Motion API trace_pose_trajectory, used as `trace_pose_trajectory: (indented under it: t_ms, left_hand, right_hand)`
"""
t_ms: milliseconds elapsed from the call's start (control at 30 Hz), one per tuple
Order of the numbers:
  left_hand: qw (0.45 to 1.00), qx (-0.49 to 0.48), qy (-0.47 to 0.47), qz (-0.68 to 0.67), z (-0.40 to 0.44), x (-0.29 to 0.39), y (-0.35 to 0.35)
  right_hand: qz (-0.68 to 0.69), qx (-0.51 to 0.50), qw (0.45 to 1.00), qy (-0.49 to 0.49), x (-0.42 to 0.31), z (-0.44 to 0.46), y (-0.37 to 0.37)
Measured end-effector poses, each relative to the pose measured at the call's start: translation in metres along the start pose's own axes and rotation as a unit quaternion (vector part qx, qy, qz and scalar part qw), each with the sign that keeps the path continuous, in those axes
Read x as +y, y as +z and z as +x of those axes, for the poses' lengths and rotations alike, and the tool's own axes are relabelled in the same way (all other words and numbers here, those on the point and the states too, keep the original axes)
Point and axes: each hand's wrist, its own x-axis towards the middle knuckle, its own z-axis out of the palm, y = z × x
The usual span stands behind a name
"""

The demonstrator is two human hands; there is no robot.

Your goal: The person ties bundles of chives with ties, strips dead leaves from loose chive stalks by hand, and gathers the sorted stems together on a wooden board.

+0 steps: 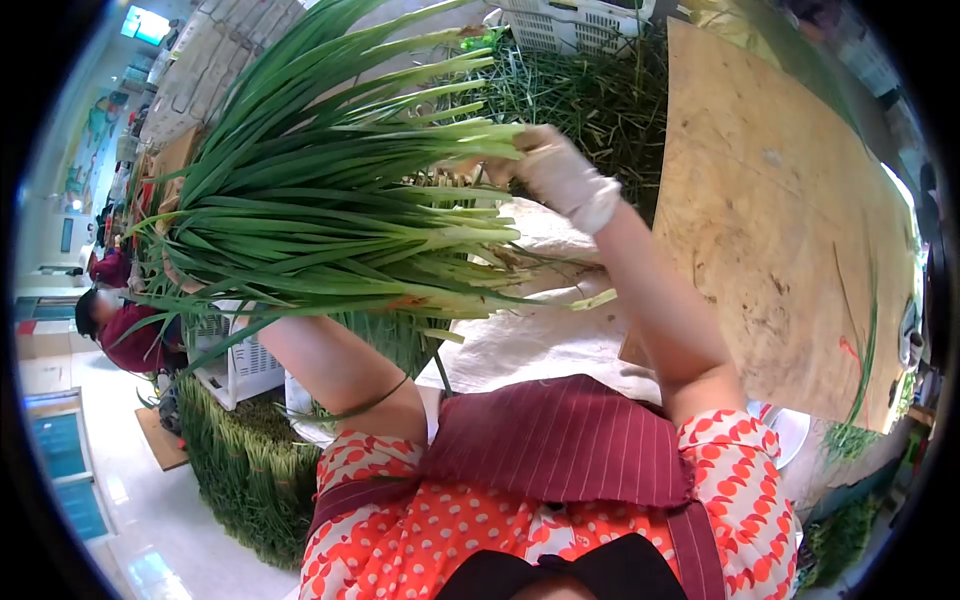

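The greens (350, 210) lie out in front, long axis left to right, pale ends at the gloved right hand (560, 180), which seems to pinch some stalks, while the left hand, under the leafy end, is too covered to tell.

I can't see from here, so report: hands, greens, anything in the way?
Gloved right hand at pale stalk ends. Left hand mostly hidden, grip unclear. Leafy greens bunched, pale ends rightward. Leaves obstruct left-hand view.
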Motion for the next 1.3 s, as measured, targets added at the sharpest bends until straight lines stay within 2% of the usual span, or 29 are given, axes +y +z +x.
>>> trace_pose_trajectory:
  t_ms: [33,67,100,133,167,200,267,333,367,400,467,500,567,600,633,667,700,733,800,833,867,900,967,1033,1133,1200,1233,1267,1300]
  left_hand:
    - [0.998,0.007,0.017,0.054,0.001,0.004,0.001]
    - [0.995,0.016,0.03,0.098,0.002,0.007,0.0]
    - [0.992,0.024,0.039,0.121,0.001,0.008,-0.001]
    - [0.989,0.032,0.046,0.14,0.0,0.008,-0.002]
    - [0.986,0.039,0.052,0.157,0.0,0.008,-0.001]
    - [0.984,0.046,0.056,0.164,0.0,0.008,-0.001]
    - [0.981,0.064,0.058,0.176,0.0,0.005,-0.002]
    - [0.98,0.076,0.058,0.177,-0.002,-0.001,-0.002]
    - [0.979,0.083,0.056,0.177,-0.003,-0.005,-0.001]
    - [0.979,0.088,0.055,0.175,-0.002,-0.006,-0.001]
    - [0.98,0.097,0.043,0.168,-0.002,-0.009,0.001]
    - [0.98,0.097,0.041,0.17,-0.006,-0.011,0.002]
    - [0.985,0.092,0.04,0.14,-0.006,-0.012,0.004]
    - [0.986,0.088,0.042,0.137,-0.005,-0.014,0.006]
    - [0.985,0.095,0.04,0.135,-0.006,-0.015,0.003]
    - [0.984,0.096,0.038,0.148,-0.008,-0.013,0.0]
    - [0.978,0.1,0.041,0.18,-0.01,-0.012,0.0]
    - [0.974,0.105,0.046,0.193,-0.01,-0.012,0.0]
    - [0.968,0.114,0.056,0.216,-0.008,-0.01,-0.001]
    - [0.965,0.118,0.059,0.227,-0.009,-0.008,0.0]
    - [0.963,0.123,0.061,0.233,-0.009,-0.007,0.001]
    - [0.962,0.128,0.061,0.234,-0.008,-0.007,0.001]
    - [0.959,0.14,0.055,0.24,-0.009,-0.008,0.001]
    - [0.958,0.154,0.043,0.239,-0.011,-0.012,0.0]
    - [0.957,0.172,0.038,0.232,-0.013,-0.012,0.001]
    - [0.954,0.179,0.04,0.239,-0.015,-0.01,0.004]
    - [0.951,0.184,0.042,0.244,-0.016,-0.008,0.006]
    - [0.95,0.19,0.044,0.245,-0.015,-0.009,0.007]
    - [0.947,0.197,0.046,0.249,-0.016,-0.009,0.009]
  right_hand:
    - [-0.015,0.113,0.991,-0.067,-0.005,-0.01,-0.006]
    - [-0.006,0.098,0.986,-0.137,-0.004,-0.017,-0.031]
    - [-0.026,0.195,0.973,-0.118,0.005,-0.02,-0.056]
    - [-0.082,0.307,0.948,-0.016,0.011,-0.024,-0.081]
    - [-0.064,0.402,0.913,-0.034,0.029,-0.025,-0.101]
    - [-0.118,0.463,0.875,-0.085,0.032,-0.024,-0.103]
    - [-0.221,0.362,0.898,-0.12,0.027,-0.031,-0.082]
    - [-0.025,0.117,0.987,-0.112,0.003,-0.036,-0.039]
    - [-0.019,0.087,0.996,-0.031,-0.009,-0.033,-0.019]
    - [0.074,0.092,0.992,-0.054,-0.008,-0.029,-0.001]
    - [0.175,0.083,0.978,-0.079,-0.011,-0.022,0.012]
    - [0.178,0.082,0.978,-0.077,-0.012,-0.021,0.014]
    - [0.085,0.154,0.982,-0.065,-0.018,-0.02,0.015]
    - [0.085,0.154,0.982,-0.065,-0.021,-0.022,0.015]
    - [-0.201,0.212,0.944,-0.155,-0.022,-0.027,0.013]
    - [-0.468,0.248,0.817,-0.229,-0.022,-0.032,0.012]
    - [-0.444,0.306,0.782,-0.312,-0.007,-0.025,0.008]
    - [-0.39,0.302,0.859,-0.138,-0.012,-0.033,0.005]
    - [-0.153,0.207,0.966,-0.023,-0.023,-0.049,-0.016]
    - [-0.091,0.083,0.99,-0.066,-0.02,-0.057,-0.027]
    - [-0.093,0.081,0.99,-0.066,-0.02,-0.061,-0.02]
    - [-0.191,0.049,0.963,-0.184,-0.02,-0.07,-0.006]
    - [-0.362,0.026,0.895,-0.261,-0.019,-0.08,0.021]
    - [-0.451,0.025,0.889,-0.075,-0.02,-0.082,0.037]
    - [-0.441,-0.018,0.897,-0.02,-0.006,-0.085,0.022]
    - [-0.183,-0.01,0.981,-0.064,-0.008,-0.099,0.001]
    - [-0.032,-0.002,0.997,-0.065,-0.016,-0.109,-0.01]
    - [0.077,0.071,0.987,-0.123,-0.009,-0.109,-0.027]
    - [0.118,0.24,0.963,-0.008,-0.021,-0.112,-0.038]
